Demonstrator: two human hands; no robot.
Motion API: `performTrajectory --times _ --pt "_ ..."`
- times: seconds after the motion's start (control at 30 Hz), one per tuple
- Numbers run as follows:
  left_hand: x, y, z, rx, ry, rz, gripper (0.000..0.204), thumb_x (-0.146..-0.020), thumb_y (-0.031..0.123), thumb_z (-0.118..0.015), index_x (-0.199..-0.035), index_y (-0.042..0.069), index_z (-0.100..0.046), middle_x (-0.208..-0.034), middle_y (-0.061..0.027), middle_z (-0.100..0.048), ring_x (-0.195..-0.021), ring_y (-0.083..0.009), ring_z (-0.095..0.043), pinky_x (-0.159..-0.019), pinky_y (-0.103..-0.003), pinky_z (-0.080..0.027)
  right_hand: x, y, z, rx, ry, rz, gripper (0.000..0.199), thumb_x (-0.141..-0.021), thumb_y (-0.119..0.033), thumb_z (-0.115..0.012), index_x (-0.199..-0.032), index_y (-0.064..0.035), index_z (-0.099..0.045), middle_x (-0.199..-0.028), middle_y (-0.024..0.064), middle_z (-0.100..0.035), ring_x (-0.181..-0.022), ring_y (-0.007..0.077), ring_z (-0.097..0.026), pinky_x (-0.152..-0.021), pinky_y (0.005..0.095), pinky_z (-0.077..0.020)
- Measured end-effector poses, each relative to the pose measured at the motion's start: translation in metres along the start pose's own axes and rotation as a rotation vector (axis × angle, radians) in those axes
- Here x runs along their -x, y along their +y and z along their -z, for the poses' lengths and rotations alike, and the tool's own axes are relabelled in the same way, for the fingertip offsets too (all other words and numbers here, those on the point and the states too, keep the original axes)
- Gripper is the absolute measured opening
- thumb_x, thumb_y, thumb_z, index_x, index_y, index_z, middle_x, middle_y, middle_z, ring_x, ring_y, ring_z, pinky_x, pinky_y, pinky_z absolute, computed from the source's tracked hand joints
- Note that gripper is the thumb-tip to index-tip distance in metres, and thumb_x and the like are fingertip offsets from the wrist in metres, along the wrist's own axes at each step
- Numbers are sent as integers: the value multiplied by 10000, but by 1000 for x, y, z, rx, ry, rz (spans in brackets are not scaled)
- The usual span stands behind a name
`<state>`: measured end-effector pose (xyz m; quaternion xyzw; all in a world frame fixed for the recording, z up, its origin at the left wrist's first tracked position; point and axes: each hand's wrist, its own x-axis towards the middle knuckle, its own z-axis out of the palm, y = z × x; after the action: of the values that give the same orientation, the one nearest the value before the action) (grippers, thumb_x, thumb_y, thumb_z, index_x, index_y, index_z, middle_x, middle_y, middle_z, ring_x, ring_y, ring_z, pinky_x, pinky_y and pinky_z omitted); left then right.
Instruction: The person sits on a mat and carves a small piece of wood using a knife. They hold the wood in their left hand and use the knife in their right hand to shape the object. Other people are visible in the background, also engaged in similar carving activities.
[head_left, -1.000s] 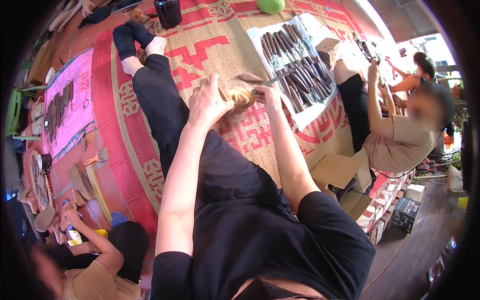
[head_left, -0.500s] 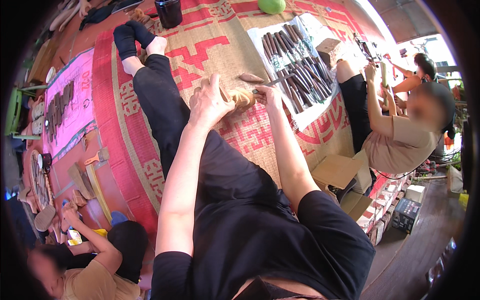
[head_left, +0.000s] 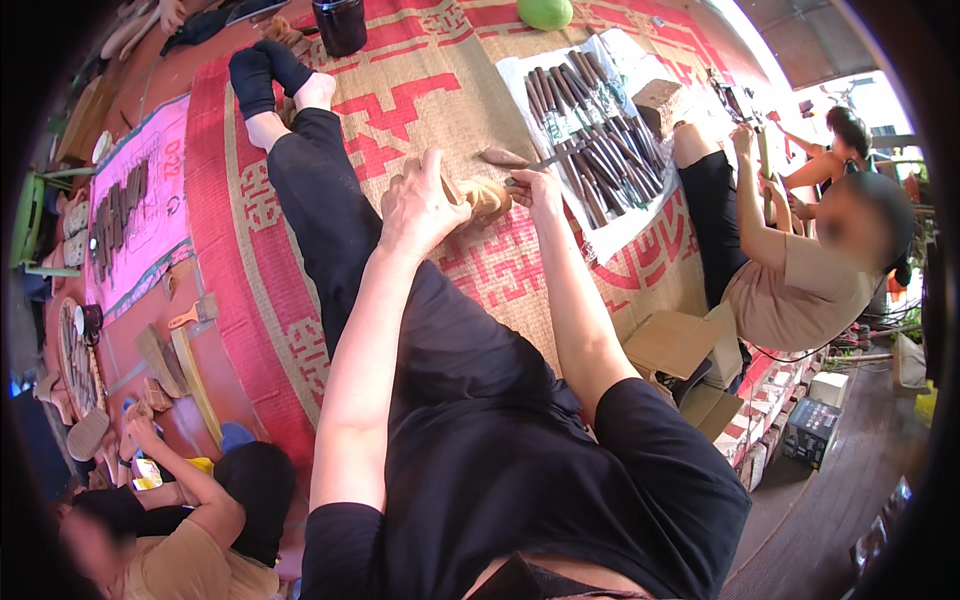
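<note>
— Over our lap, our left hand [head_left: 425,205] is clenched around the pale wooden piece [head_left: 485,197], and our right hand [head_left: 538,187] grips a carving chisel [head_left: 540,163] against it.

— Risk?

— We judge the blade could skip off the wood toward our left fingers, which sit just beside the edge. Beyond our right hand lies the row of chisels [head_left: 590,110] on white cloth [head_left: 625,215]; a jolt could also drop the piece onto the woven mat [head_left: 450,80].
</note>
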<state>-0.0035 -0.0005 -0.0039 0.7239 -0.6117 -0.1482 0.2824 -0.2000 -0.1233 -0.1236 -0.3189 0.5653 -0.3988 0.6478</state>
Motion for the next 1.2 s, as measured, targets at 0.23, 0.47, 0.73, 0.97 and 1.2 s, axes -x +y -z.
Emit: performTrajectory --times 0.23,0.47,0.73,0.97,1.2 --pt "-1 -3 -6 -6 22 -1 588 -675 294 -756 -1120 67 -446 -949 -241 -582 -867 -436 -634 -731 -498 -527 18 -6 -11 101 -283 95 354 -753 11 -637 -1100 -37 -683 -874 82 -705 -694 166 -673 -654 285 -554" --pt "1 -2 -1 16 28 -23 552 -675 269 -739 -1106 65 -460 -947 -237 -586 -862 -435 -633 -734 -496 -529 1 -2 -1 67 -48 1 270 -752 21 -627 -1014 -15 -681 -845 115 -692 -661 184 -673 -597 260 -547" --pt "-1 -1 1 -40 -32 55 561 -701 282 -740 -1128 76 -438 -1021 -220 -593 -930 -404 -625 -782 -474 -523 25 -14 -22 137 -227 24 383 -721 5 -642 -1102 -11 -672 -924 84 -700 -749 201 -670 -668 270 -529" --pt "0 -1 0 -17 -27 28 554 -703 269 -735 -1133 82 -440 -1040 -220 -587 -938 -409 -622 -781 -474 -525 -4 0 -8 66 -16 -81 304 -760 20 -598 -1047 -22 -689 -889 117 -708 -660 165 -660 -583 290 -539" --pt "-1 -5 -3 -7 12 18 585 -673 285 -741 -1140 73 -461 -978 -238 -586 -888 -431 -631 -758 -502 -525 13 2 -28 29 -219 100 303 -741 12 -652 -1041 -17 -688 -890 107 -696 -740 166 -661 -657 268 -521"
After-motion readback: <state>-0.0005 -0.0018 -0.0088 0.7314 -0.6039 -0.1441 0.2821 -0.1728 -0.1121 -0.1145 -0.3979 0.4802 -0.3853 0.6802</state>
